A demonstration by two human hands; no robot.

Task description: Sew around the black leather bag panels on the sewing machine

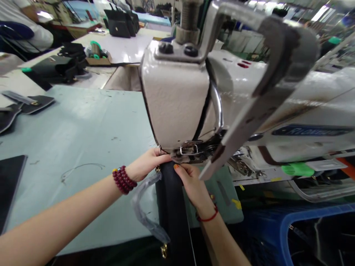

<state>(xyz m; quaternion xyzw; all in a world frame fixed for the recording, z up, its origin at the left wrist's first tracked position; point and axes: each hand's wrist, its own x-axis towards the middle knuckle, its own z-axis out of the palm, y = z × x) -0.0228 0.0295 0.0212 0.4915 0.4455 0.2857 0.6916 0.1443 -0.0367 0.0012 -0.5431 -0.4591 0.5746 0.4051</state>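
Forearms [69,214] angled inward, hands [148,162] [195,186] holding black piece [173,207] at sewing machine [176,96]

From head height, we are looking forward and down over the desk [91,133], the sewing machine [238,88] standing close ahead.

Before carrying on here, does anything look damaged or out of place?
Litter and wear: a stray thread left of the left hand, yellow scraps right of the right hand; the lever on the sewing machine has dark patches, possibly chipped paint.
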